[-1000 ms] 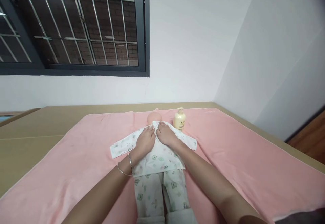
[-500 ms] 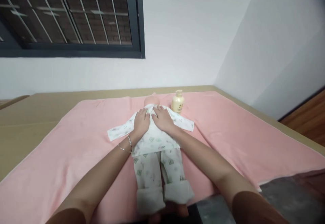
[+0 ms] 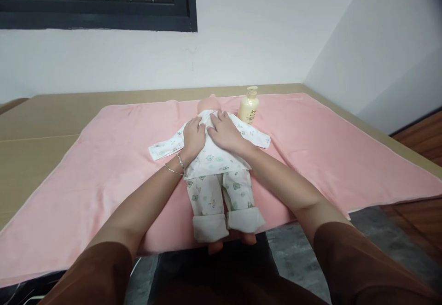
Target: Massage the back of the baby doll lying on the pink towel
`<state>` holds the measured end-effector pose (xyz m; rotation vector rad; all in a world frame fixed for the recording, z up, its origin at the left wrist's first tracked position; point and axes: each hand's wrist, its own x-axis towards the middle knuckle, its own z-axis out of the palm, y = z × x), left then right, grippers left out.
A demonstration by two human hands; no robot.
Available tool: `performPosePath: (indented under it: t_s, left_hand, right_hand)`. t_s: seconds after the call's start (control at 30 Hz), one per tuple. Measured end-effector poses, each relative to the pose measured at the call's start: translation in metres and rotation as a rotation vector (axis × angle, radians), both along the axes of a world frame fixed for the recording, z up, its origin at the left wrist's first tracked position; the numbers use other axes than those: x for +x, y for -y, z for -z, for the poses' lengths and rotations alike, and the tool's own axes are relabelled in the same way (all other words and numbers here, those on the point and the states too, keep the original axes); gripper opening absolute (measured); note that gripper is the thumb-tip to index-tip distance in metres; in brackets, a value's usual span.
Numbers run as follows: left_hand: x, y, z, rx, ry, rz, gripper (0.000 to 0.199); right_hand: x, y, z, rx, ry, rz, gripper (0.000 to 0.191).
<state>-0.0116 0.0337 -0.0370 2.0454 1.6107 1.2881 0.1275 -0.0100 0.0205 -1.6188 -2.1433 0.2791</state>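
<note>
A baby doll (image 3: 217, 160) in a white printed top and trousers with turned-up cuffs lies on a pink blanket (image 3: 120, 167), its head away from me and its feet at the near edge. My left hand (image 3: 194, 137) rests flat on the left side of the doll's upper body, fingers stretched out. On the right side, my right hand (image 3: 226, 132) lies flat with its fingers a little spread. Neither hand grips anything. Silver bangles circle my left wrist. The doll's sleeves stretch out to both sides.
A cream pump bottle (image 3: 248, 106) stands on the blanket just beyond the doll's right sleeve. Under the blanket is a tan surface (image 3: 44, 116), bordered by a white wall (image 3: 258, 28). A dark barred window (image 3: 138, 5) is at upper left; grey floor (image 3: 304, 249) shows below.
The view has tilted downward, so the doll, blanket and bottle appear higher and more of the near edge shows. Both hands stay on the doll's upper body with little visible shift.
</note>
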Motion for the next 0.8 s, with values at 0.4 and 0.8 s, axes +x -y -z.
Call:
performPosePath:
  t_s: [0.4, 0.8]
  left_hand:
    - [0.002, 0.004, -0.004, -0.011, -0.022, -0.041, 0.045]
    - [0.003, 0.008, -0.006, -0.039, -0.021, -0.060, 0.044]
  right_hand:
    - [0.010, -0.014, 0.002, 0.122, -0.120, 0.005, 0.060]
    - [0.012, -0.018, 0.002, 0.219, -0.133, -0.029, 0.058]
